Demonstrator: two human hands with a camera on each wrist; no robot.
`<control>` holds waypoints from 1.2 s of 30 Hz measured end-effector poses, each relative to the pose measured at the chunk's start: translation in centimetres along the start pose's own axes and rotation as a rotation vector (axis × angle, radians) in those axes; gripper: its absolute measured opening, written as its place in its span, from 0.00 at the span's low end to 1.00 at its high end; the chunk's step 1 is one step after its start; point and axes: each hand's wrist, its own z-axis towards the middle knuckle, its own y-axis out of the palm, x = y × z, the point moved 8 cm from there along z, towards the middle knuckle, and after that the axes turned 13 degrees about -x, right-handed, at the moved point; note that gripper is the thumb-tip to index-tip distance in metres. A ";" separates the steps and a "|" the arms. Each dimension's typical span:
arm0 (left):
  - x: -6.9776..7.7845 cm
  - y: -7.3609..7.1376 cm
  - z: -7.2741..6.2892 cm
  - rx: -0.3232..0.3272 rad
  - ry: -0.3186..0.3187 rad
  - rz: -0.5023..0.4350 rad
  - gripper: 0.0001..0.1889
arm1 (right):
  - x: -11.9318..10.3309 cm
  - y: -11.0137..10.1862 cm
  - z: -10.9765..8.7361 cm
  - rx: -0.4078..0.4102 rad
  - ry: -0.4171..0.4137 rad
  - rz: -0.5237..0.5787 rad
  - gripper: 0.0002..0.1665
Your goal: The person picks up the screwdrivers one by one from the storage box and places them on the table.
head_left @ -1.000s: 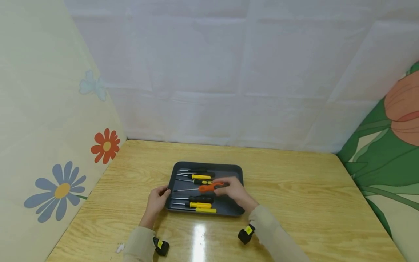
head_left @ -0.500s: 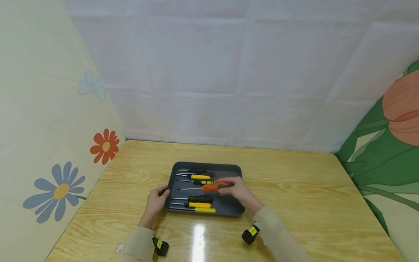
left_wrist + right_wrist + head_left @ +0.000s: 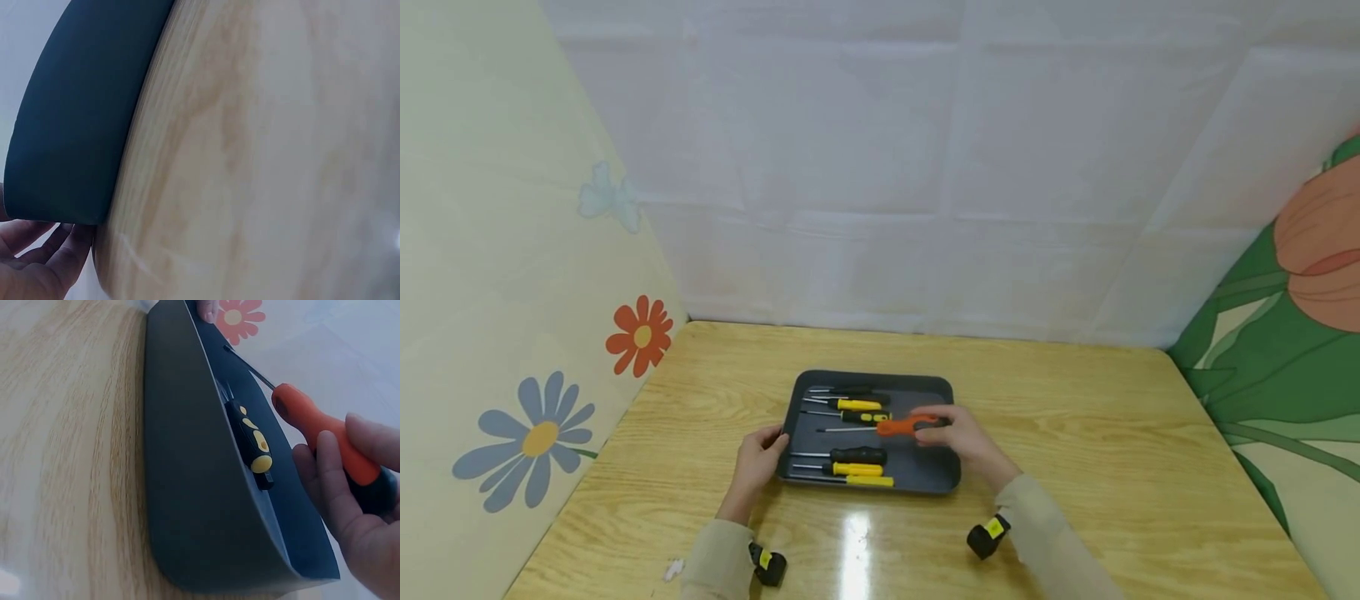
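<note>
Right grip pinching the orange screwdriver (image 3: 893,428) between thumb and fingers (image 3: 331,469), tool pointing to nine o'clock above the dark tray (image 3: 927,468), and left grip (image 3: 758,458) pinching the tray's nine o'clock edge at the table (image 3: 1075,417)!

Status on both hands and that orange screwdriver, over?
Right hand gripping orange screwdriver above tray. Left hand holding tray's left edge. Other screwdrivers lying in tray; nothing visibly blocking.

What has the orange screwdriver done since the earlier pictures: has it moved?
Yes, the orange screwdriver has shifted right, toward the tray's right edge.
</note>
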 end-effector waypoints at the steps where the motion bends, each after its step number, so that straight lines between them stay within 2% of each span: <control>1: 0.0 0.0 0.0 0.000 0.000 0.000 0.14 | 0.1 -0.1 -0.1 0.001 0.002 0.001 0.28; 9: 0.1 -0.1 -0.1 0.011 0.020 0.012 0.14 | -0.2 -0.9 -0.8 -0.010 -0.043 0.057 0.26; 15: 0.1 -0.2 -0.2 0.011 0.019 0.014 0.14 | -0.4 -1.4 -1.1 -0.006 -0.043 0.050 0.26; 27: -0.3 0.0 0.0 0.001 0.006 0.000 0.15 | -0.7 -2.3 -2.2 -0.018 -0.119 0.065 0.28; 36: -0.4 0.1 0.1 0.005 0.013 -0.002 0.15 | -0.2 -3.0 -2.7 0.021 -0.118 0.058 0.29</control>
